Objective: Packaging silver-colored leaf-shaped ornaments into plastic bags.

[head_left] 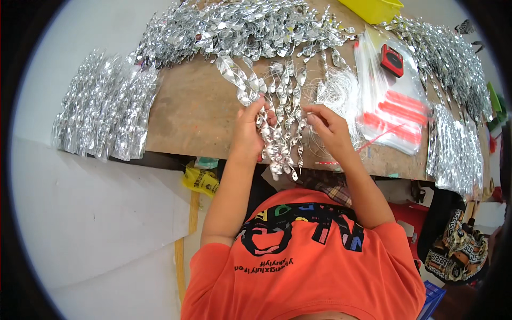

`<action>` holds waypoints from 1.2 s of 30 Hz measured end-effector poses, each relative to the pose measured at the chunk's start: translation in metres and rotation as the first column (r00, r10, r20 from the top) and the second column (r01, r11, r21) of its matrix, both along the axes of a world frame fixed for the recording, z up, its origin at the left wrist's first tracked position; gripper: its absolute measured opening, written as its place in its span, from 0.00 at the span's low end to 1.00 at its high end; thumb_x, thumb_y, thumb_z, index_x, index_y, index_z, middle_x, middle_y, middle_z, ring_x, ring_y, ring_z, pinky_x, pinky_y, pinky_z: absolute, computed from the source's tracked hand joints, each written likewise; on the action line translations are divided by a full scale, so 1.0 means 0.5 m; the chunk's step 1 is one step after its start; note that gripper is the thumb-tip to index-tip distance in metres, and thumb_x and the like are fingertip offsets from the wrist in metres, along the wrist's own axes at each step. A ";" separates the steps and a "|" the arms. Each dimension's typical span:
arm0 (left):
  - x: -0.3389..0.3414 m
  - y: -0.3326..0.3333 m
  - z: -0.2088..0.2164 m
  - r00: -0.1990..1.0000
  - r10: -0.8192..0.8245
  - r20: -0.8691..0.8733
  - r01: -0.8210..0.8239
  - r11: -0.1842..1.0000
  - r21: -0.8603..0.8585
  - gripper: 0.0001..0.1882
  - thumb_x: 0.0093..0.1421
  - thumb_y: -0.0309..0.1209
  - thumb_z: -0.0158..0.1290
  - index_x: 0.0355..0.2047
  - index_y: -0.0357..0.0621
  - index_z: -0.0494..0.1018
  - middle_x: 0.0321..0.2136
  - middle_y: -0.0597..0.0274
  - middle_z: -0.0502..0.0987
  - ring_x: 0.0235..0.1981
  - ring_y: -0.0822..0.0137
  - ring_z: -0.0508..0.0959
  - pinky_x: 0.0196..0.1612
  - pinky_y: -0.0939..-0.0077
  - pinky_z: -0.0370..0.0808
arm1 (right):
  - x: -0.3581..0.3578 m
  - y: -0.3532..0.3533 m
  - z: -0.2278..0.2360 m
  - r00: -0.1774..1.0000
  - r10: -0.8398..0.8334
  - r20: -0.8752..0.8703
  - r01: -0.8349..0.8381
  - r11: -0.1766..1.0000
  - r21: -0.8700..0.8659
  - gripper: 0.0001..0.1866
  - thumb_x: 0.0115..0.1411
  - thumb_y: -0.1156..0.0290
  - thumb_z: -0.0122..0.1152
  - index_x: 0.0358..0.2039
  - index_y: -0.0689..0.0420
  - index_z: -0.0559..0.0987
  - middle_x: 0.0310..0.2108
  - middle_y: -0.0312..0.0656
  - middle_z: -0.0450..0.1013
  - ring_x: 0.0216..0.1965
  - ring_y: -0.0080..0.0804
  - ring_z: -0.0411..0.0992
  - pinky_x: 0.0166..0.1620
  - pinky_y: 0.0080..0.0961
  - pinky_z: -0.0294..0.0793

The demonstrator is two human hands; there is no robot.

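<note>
Several twisted silver foil strips (277, 145) hang in a bunch over the near edge of the table. My left hand (247, 130) is closed around their left side, and one wider curl stands out above its fingers. Just to the right, my right hand (335, 130) has its thumb and bent forefinger drawn together beside the rightmost strips; anything thin between them is too small to make out. Behind that hand lies a loose tangle of white string (341, 93). More loose silver spirals form a big heap (250, 32) along the far side.
Bagged silver spirals (106, 106) lie at the left edge, with another packed bundle (456, 149) at the right. Clear plastic bags with red ends (397, 120) lie right of the string, a red and black round-faced device (392, 60) on them. A yellow bin (376, 9) stands at the back.
</note>
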State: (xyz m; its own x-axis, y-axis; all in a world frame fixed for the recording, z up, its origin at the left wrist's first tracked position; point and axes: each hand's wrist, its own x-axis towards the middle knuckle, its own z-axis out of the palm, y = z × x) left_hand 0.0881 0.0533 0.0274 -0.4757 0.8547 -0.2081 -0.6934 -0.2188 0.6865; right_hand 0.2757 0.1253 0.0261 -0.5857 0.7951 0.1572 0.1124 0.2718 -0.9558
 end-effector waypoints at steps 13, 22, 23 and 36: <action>-0.037 -0.019 -0.014 0.916 -0.114 -0.385 -0.002 0.958 -0.288 0.17 0.55 0.31 0.58 0.39 0.41 0.63 0.29 0.60 0.75 0.23 0.75 0.74 0.21 0.84 0.71 | -0.013 0.034 -0.035 0.962 -0.089 0.257 0.041 0.982 0.184 0.10 0.61 0.67 0.55 0.33 0.60 0.78 0.21 0.40 0.74 0.24 0.25 0.72 0.31 0.24 0.69; -0.034 0.000 -0.062 0.975 -0.041 -0.219 -0.012 0.971 -0.239 0.18 0.54 0.24 0.57 0.43 0.41 0.63 0.28 0.59 0.74 0.20 0.75 0.73 0.16 0.85 0.69 | -0.093 0.084 -0.061 0.945 -0.175 0.277 0.059 0.923 0.381 0.15 0.50 0.62 0.65 0.30 0.58 0.72 0.23 0.41 0.72 0.22 0.33 0.72 0.28 0.30 0.69; -0.032 0.000 -0.062 0.975 -0.039 -0.218 -0.014 0.971 -0.237 0.18 0.54 0.24 0.57 0.43 0.41 0.63 0.28 0.59 0.74 0.20 0.75 0.73 0.16 0.85 0.69 | -0.095 0.086 -0.068 0.939 -0.177 0.296 0.055 0.924 0.378 0.15 0.50 0.62 0.65 0.31 0.57 0.72 0.23 0.42 0.72 0.22 0.34 0.72 0.28 0.30 0.69; 0.027 -0.001 -0.031 0.996 -0.052 -0.074 0.041 0.988 -0.149 0.20 0.54 0.23 0.57 0.45 0.37 0.64 0.34 0.56 0.76 0.32 0.69 0.78 0.33 0.78 0.79 | -0.087 0.047 -0.057 0.962 -0.112 -0.250 0.038 0.958 -0.285 0.40 0.55 0.79 0.58 0.64 0.56 0.48 0.37 0.40 0.71 0.34 0.21 0.70 0.35 0.17 0.71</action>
State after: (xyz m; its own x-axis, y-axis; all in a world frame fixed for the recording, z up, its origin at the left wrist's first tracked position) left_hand 0.1017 0.0526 0.0120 -0.4560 0.8390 -0.2969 -0.6437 -0.0806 0.7610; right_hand 0.2322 0.1486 -0.0026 -0.4904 0.8690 0.0656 -0.1415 -0.0051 -0.9899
